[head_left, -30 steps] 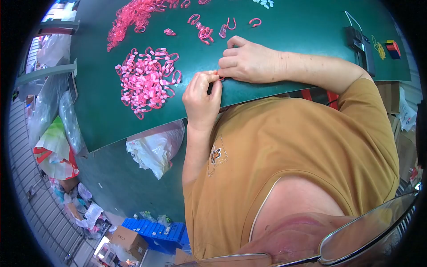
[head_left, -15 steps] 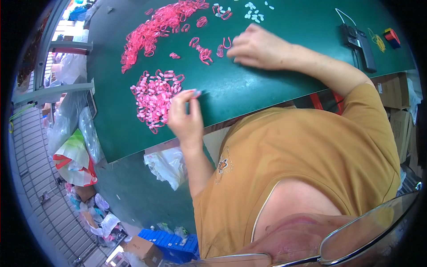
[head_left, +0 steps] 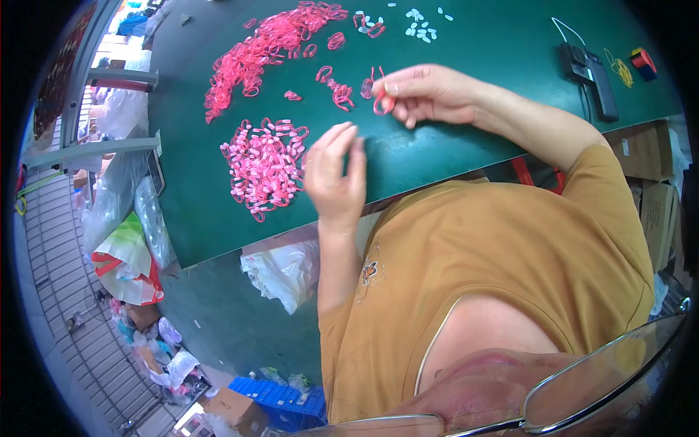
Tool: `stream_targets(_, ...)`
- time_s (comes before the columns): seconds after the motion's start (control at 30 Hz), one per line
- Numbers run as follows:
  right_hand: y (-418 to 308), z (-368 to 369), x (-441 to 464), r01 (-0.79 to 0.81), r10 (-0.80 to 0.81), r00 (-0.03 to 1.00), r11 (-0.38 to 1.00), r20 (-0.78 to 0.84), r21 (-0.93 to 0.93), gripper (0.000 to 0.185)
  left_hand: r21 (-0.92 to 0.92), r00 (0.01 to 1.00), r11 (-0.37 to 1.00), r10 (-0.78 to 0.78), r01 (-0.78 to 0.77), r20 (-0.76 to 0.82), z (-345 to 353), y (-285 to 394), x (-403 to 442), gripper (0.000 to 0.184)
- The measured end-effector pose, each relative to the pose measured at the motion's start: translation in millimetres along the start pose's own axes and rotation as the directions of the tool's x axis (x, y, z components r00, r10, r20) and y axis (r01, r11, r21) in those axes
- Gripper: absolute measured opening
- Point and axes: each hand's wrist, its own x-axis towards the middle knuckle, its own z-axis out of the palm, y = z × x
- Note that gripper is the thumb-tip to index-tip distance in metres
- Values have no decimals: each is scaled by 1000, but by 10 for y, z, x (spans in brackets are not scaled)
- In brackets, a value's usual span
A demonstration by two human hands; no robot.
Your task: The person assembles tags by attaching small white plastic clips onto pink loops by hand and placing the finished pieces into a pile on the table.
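Right hand [head_left: 429,93] is over the table and holds one small red-pink loop [head_left: 382,104] between the thumb and the finger, with the other fingers half curled. Left hand [head_left: 335,171] is at the near side of the table, its thumb and fingertips a little apart, with a narrow gap between them; I can see nothing held there. The two hands do not touch each other.

Largest is the green table [head_left: 415,164], and below its near edge is a white plastic bag [head_left: 282,275], close to the left forearm. On the table, the far heap of plain pink loops [head_left: 277,44] lies long and loose. The near heap of pink loops with pale ends [head_left: 266,166] is more round, just beside the left hand.

At the right side of the table lies a black device [head_left: 597,84] with a white cord. Near it are the yellow strings [head_left: 619,71] and a small red, yellow and blue block [head_left: 644,64]. Between the far heap and the right hand lie a few pink loops [head_left: 338,95], tangled together. Smallest are the white pieces [head_left: 421,30], scattered beyond the right hand.
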Motion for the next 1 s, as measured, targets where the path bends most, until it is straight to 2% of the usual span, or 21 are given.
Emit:
stream_targets(0.07,151,89,-18,-78,75,997,992,36,98,33,-88,1000,996,-29,28,-6,159,76,7,35)
stream_targets(0.13,258,190,-66,-108,109,994,981,5,161,31,-67,999,997,27,-29,-30,211,85,45,33)
stream_targets(0.23,278,184,-160,-135,135,991,991,-25,-15,30,-30,994,994,108,-107,32,218,57,26,27)
stream_targets(0.3,197,135,-204,-132,121,991,923,-54,-361,32,-49,993,994,104,-102,47,266,37,-22,28)
stream_targets(0.33,109,123,-248,-95,52,994,832,-94,-547,34,-52,994,995,91,-88,63,286,26,-53,28)
stream_targets(0.37,-27,106,-279,-66,-46,991,653,-126,-754,33,-51,994,996,80,-77,70,298,22,-65,27)
stream_targets(0.4,-70,-68,-218,295,-425,880,139,212,-945,29,-60,994,995,83,-79,71,310,13,-88,27)
stream_targets(0.43,-209,-243,-259,136,-399,907,-26,135,-990,25,-51,993,998,35,-29,109,320,-2,-116,25)
stream_targets(0.47,-314,-426,-238,69,-471,873,-135,125,-988,21,-38,989,999,-14,20,146,327,-17,-140,23)
stream_targets(0.5,-434,-622,-225,-35,-518,854,-151,49,-988,26,-44,989,999,-13,20,144,327,-29,-166,23)
stream_targets(0.53,-576,-813,-208,-124,-527,850,-231,17,-965,26,-29,984,999,-37,43,173,326,-41,-190,21)
stream_targets(0.67,-831,-1176,-184,-289,-582,800,-155,-149,-945,27,-20,976,995,-90,96,198,349,-43,-195,19)
stream_targets(0.8,-807,-1218,-110,-304,-555,818,-191,-153,-933,26,-18,977,996,-79,84,200,351,-54,-173,18)
stream_targets(0.87,-766,-1183,-109,-257,-569,822,-324,-30,-911,26,-26,979,997,-64,70,192,345,-57,-177,18)
stream_targets(1.0,-822,-1105,-102,-298,-527,842,-276,-115,-914,26,-35,979,997,-65,73,193,337,-55,-183,18)
